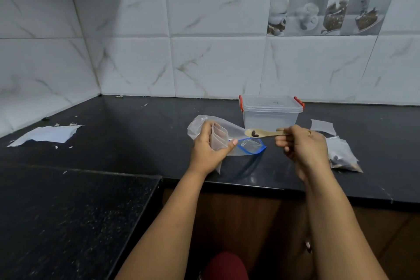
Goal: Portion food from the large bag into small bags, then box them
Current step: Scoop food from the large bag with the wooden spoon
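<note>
Gripping small bag in left hand, right hand holding spoon (few dark pieces aboard)

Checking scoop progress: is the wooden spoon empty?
No, the wooden spoon in the right hand carries a few dark pieces in its bowl.

You are working with both forearms bare from the lower edge of the view up to the wrists, wearing no sleeves that show. Your left hand is showing nothing on its fingers or wrist. Your right hand is wearing a thin ring on one finger. At the bottom middle, a dark red, rounded piece of your clothing is showing.
</note>
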